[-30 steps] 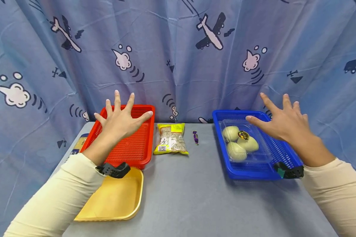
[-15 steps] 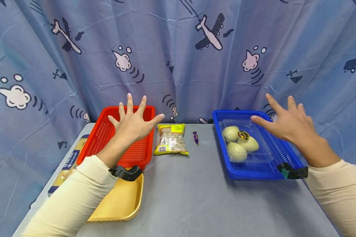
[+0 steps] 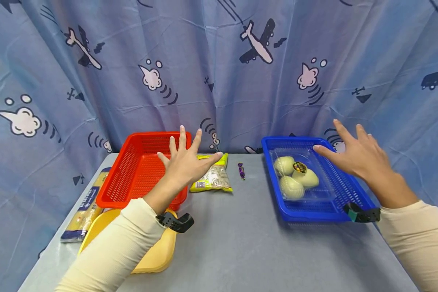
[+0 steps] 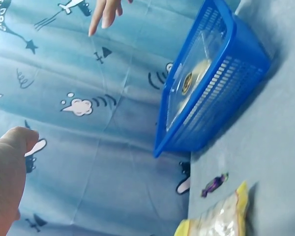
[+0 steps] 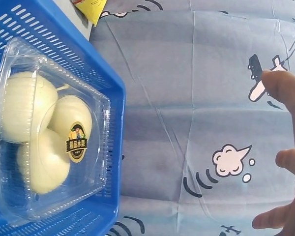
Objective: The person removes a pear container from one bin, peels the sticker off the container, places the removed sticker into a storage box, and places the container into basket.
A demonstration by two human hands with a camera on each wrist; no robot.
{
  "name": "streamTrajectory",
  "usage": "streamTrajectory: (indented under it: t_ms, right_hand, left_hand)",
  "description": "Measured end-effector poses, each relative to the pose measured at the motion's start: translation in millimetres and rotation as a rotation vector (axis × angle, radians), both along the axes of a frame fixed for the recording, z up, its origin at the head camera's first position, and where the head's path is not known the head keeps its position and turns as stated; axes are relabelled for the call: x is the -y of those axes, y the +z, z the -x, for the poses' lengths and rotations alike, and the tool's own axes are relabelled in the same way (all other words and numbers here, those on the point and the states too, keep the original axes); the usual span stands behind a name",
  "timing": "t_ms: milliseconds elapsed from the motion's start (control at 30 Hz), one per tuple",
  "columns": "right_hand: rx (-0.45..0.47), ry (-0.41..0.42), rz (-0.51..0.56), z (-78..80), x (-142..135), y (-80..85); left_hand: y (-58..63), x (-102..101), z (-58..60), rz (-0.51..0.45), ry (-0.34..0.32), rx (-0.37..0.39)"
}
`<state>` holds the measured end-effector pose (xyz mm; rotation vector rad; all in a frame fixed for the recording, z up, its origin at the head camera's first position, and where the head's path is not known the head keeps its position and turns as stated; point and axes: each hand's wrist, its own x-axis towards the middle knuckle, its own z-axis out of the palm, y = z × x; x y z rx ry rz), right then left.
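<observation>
My left hand [image 3: 184, 162] is held up with fingers spread and nothing in it. In the head view it overlaps the right part of the red basket [image 3: 111, 188] and the left part of a yellow-edged, partly clear bag [image 3: 217, 178]. My right hand [image 3: 363, 156], fingers also spread, holds nothing and hovers by the right side of the blue basket [image 3: 286, 215]. Inside that basket lies a clear plastic box [image 5: 96, 177] with three pale, round fruits [image 5: 44, 160] and a dark label. A small purple wrapped candy [image 3: 241, 171] lies right of the bag.
A yellow tray [image 3: 160, 253] stands in front of the red basket, partly hidden by my left sleeve. A long blue-and-yellow packet [image 3: 84, 211] lies along the table's left side. Behind the grey table [image 3: 241, 243] hangs a blue curtain [image 3: 219, 73] printed with airplanes.
My left hand has moved right and slightly down, from over the red basket toward the bag, uncovering the long packet. My right hand has drifted slightly right and down.
</observation>
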<state>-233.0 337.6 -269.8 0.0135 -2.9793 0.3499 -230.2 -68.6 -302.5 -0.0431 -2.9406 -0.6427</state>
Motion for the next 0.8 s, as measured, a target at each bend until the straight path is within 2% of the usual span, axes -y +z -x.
streamTrajectory:
  t_ms: [300, 800]
  right_hand:
    - [0.003, 0.001, 0.045, 0.4, -4.9, -7.2]
    - [0.018, -0.021, 0.088, 1.8, -15.5, -22.8]
  left_hand:
    - [-11.6, -25.6, -4.5, 0.010, -0.042, -0.035]
    - [-39.2, -59.5, -9.6, -0.013, -0.095, -0.051]
